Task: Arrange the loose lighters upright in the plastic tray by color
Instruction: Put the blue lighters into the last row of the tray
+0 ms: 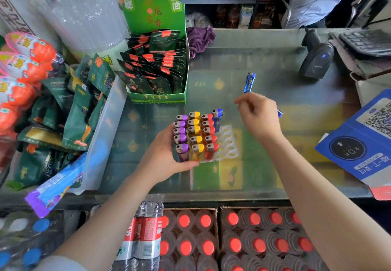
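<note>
So the clear plastic tray (227, 141) sits mid-counter on the glass countertop (275, 63), with upright lighters in colour columns: purple-capped lighters (180, 132), yellow-capped ones (195, 131), red-capped ones (208, 132), plus one blue lighter (217, 119) at the far right corner. Left hand (167, 156) is wrapped around the tray's near-left corner, fingers closed on it. Right hand (257, 115) hovers just right of the tray, fingers curled; something blue pokes out behind it, can't tell if it's gripped. Another loose blue lighter (249, 82) lies flat further back.
</note>
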The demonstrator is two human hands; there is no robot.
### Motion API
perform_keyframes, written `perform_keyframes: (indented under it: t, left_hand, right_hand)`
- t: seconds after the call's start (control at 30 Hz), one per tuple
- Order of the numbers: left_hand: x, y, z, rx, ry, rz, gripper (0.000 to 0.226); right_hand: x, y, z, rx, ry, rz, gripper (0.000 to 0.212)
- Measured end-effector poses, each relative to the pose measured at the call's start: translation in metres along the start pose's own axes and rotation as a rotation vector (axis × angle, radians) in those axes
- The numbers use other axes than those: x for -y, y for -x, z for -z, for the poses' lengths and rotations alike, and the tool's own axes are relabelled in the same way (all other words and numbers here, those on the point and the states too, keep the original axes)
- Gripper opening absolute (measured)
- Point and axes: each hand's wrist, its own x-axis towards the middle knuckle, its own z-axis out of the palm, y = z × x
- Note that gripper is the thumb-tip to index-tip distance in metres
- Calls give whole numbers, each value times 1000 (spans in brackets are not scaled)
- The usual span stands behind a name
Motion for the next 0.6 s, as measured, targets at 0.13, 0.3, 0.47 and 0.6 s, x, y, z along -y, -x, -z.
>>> perform_keyframes:
  t: [0.13,0.3,0.47,0.6]
  left_hand:
    - [-3,-4,2,-2,-25,8,82]
    - [-9,-8,5,12,-63,22,81]
    - [-10,-9,6,13,-49,24,78]
    - [-10,-10,7,21,-43,15,77]
  right_hand:
    - [-13,-36,-9,-149,205,-243,24]
    - [-26,-68,-18,-62,312,-392,26]
    - [-23,-81,-25,55,400,-432,16]
    - [-13,-87,-28,105,415,-434,20]
